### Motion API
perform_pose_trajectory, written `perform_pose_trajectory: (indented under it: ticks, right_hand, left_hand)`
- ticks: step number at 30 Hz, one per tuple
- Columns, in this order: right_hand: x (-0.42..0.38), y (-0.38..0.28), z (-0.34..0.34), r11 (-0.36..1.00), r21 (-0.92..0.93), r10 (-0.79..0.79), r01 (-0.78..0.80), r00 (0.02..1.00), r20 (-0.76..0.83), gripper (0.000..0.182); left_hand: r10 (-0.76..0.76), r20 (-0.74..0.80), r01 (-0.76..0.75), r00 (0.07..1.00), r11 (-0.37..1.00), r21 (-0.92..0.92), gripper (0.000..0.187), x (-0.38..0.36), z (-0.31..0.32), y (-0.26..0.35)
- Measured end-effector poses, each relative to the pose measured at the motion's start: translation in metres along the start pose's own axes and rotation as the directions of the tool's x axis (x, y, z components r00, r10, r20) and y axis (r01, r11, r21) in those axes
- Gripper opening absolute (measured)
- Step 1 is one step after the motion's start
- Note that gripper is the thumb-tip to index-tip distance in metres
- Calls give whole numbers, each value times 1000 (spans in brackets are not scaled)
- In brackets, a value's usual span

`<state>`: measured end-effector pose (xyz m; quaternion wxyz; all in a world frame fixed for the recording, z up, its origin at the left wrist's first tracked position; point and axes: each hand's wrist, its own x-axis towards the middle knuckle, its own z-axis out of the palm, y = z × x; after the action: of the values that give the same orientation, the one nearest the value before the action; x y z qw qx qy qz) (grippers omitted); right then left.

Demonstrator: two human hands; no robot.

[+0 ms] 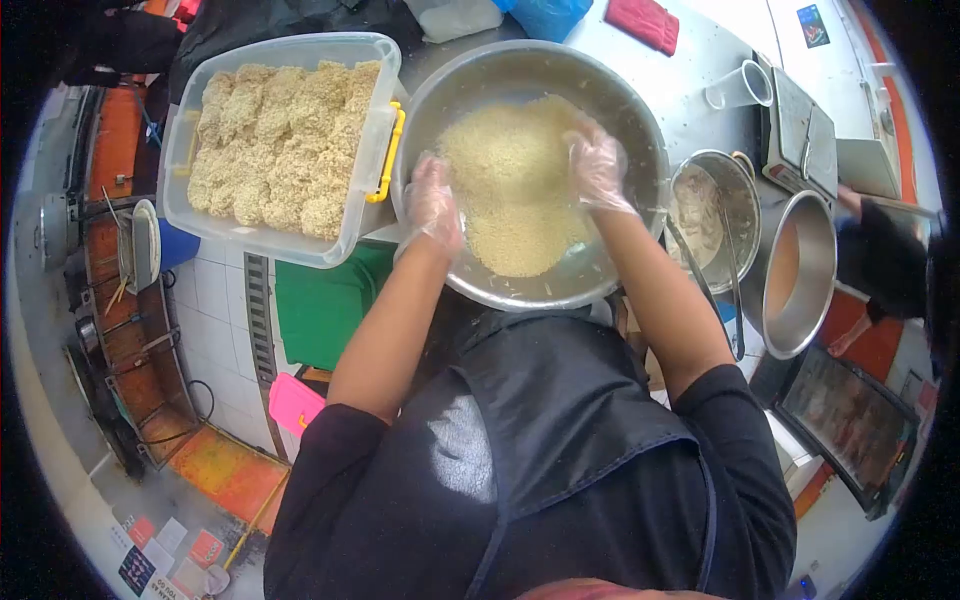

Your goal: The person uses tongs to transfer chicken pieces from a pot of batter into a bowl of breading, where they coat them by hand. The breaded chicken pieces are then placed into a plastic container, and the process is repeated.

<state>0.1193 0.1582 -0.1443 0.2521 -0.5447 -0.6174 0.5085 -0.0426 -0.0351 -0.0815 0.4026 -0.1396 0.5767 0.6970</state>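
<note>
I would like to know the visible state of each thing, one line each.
Round steel basin: uncovered, partly filled with pale crumbs
Clear plastic tub with yellow handles: lidless, filled with coated pieces
Small steel pot: uncovered, holding whitish mixture
Deep steel pot: uncovered, holding orange contents
Red rectangular cloth: folded
Left hand: gloved, inside basin
Right hand: gloved, inside basin

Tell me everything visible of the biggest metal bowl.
The bowl is large, round and silvery, apparently metal, with flecks on its inner wall. It sits open side up beside the clear tub, pale yellow crumbs lying in it. The gloved left hand and right hand are inside; wall contact is unclear, underside hidden.
</note>
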Motion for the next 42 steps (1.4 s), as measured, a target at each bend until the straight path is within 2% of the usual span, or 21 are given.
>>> perform_pose_trajectory:
  ticks: [1, 2, 3, 6, 7, 9, 13, 14, 17, 19, 22, 25, 27, 29, 30, 32, 33, 35, 36, 38, 42]
  right_hand:
    - [-20, -61, 3, 900, -412, -143, 143, 989, 31, 32]
    - [-13, -65, 15, 901, -409, -145, 146, 989, 31, 32]
    - [2, -66, 30, 910, -364, -87, 200, 949, 303, 29]
    - [25, -23, 99, 928, -195, 11, 316, 502, 865, 22]
    - [13, -38, 104, 930, -193, 13, 312, 499, 866, 22]
    - [2, -67, 104, 935, -334, 338, -118, 579, 742, 21]
    - [35, -69, 94, 744, -10, 468, -668, 511, 721, 23]
    - [32, -66, 92, 746, -18, 469, -666, 506, 724, 23]
    - [24, -58, 84, 841, -311, 526, -443, 531, 665, 20]
    - [52, -58, 91, 908, -365, 154, 204, 648, 746, 21]
    - [55, -86, 72, 759, -470, -117, 450, 805, 582, 39]
    - [50, 12, 89, 475, -295, -315, 829, 474, 823, 36]
    - [-18, -77, 62, 349, -357, 302, 866, 257, 918, 46]
    - [-37, -46, 60, 577, -362, 451, 732, 85, 889, 53]
    - [-42, -32, 51, 573, -365, 457, 734, 84, 886, 53]
    - [-46, -10, 30, 563, -220, -112, 797, 337, 935, 41]
    - [-47, -31, 24, 564, -219, -109, 797, 334, 936, 41]
    - [-46, -101, 4, 619, -541, 233, 568, 525, 818, 28]
    - [-47, -103, -2, 619, -543, 237, 568, 524, 818, 28]
    - [-46, -101, -23, 483, -340, -251, 807, 499, 829, 39]
    - [-45, -66, -44, 440, -338, -447, 832, 529, 721, 38]
  left_hand:
    - [91, 9, -91, 996, 991, 94, 56, 9, -4, 0]
    - [96, 8, -96, 995, 991, 95, 56, 11, -5, 3]
    - [74, 28, -76, 997, 992, 100, 51, 13, -6, 4]
    - [54, 71, -62, 996, 991, 121, 48, 2, 3, 16]
    - [54, 95, -67, 994, 987, 144, 50, -3, 4, 19]
    - [71, 119, -90, 990, 982, 166, 48, -2, 2, 20]
    - [113, 248, -153, 962, 977, 146, 41, 3, -14, 18]
    - [117, 241, -154, 963, 978, 140, 41, 5, -17, 16]
    - [112, 262, -165, 958, 968, 190, 34, -4, -19, 20]
    - [124, 270, -201, 955, 939, 280, 30, -17, -9, 29]
    - [148, 331, -224, 932, 953, 204, 29, -11, -16, 27]
    - [153, 331, -227, 931, 954, 196, 26, -10, -19, 27]
    - [131, 330, -191, 935, 969, 154, 25, -8, -18, 29]
    - [106, 328, -149, 939, 983, 109, 24, -5, -20, 27]
    - [105, 346, -152, 932, 982, 112, 23, 0, -23, 26]
    - [104, 358, -154, 928, 981, 115, 23, 5, -24, 24]
    - [114, 348, -156, 930, 983, 95, 23, 6, -24, 23]
    - [124, 337, -157, 933, 985, 73, 24, 5, -19, 23]
    - [118, 307, -155, 944, 983, 98, 24, 0, -14, 28]
    - [112, 280, -150, 953, 981, 119, 25, -1, -8, 29]
    - [-18, 239, -20, 971, 987, 157, 44, 12, -5, 14]
